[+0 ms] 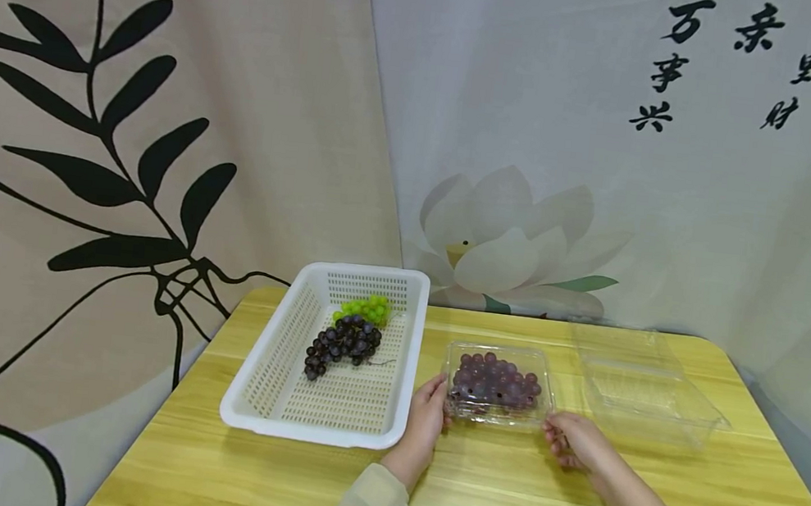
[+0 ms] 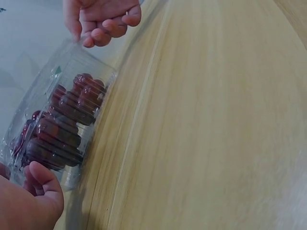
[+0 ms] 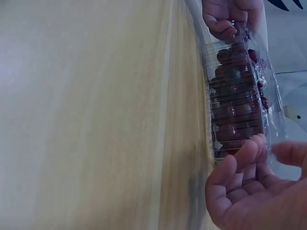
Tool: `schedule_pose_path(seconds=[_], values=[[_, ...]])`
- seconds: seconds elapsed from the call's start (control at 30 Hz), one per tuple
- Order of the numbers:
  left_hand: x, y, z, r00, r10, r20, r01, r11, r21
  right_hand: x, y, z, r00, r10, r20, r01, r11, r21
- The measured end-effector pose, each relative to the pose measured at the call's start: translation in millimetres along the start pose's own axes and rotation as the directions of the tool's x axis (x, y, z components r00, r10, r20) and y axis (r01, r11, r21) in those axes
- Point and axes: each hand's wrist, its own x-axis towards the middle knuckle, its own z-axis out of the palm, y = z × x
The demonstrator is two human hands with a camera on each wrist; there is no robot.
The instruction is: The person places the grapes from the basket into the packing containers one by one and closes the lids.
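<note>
A clear plastic clamshell box (image 1: 495,417) sits on the table with a bunch of dark red grapes (image 1: 496,380) inside. Its transparent lid lies over the grapes. My left hand (image 1: 425,420) grips the box's left end, and the left wrist view shows that thumb (image 2: 45,179) near the front edge. At the opposite end, my right hand (image 1: 578,443) pinches the near right corner between thumb and fingers. The grapes' lower side shows through the ribbed wall of the box in the right wrist view.
Left of the box stands a white perforated basket (image 1: 233,408) holding black grapes (image 1: 344,344) and green grapes (image 1: 370,309). An open clear clamshell box (image 1: 647,390) lies on the right of the wooden table (image 1: 240,483). Printed cloth (image 1: 280,108) hangs behind.
</note>
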Motion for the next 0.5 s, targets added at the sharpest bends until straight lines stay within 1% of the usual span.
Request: schedule_pose_path(seconds=[0.17,0.3,0.37,0.5], values=[[2.3,-1.7,-0.7,1.0,0.028,-0.004,-0.028,1.0,0.013,0.8,2.0,1.2,0.999,-0.03,-0.01,0.031,1.0,0.005],[2.8,-1.3,-0.8,1.0,0.024,-0.015,-0.024,1.0,0.02,1.7,2.0,2.4,0.999,-0.029,-0.032,0.03,1.0,0.01],[2.5,-1.0,-0.6,1.0,0.024,-0.014,-0.024,0.999,0.024,2.8,1.4,2.8,0.999,-0.011,-0.043,0.012,1.0,0.01],[1.7,-0.3,-0.3,1.0,0.022,-0.005,-0.022,0.999,0.03,7.6,-1.7,2.8,0.997,0.059,-0.059,-0.056,0.997,0.049]])
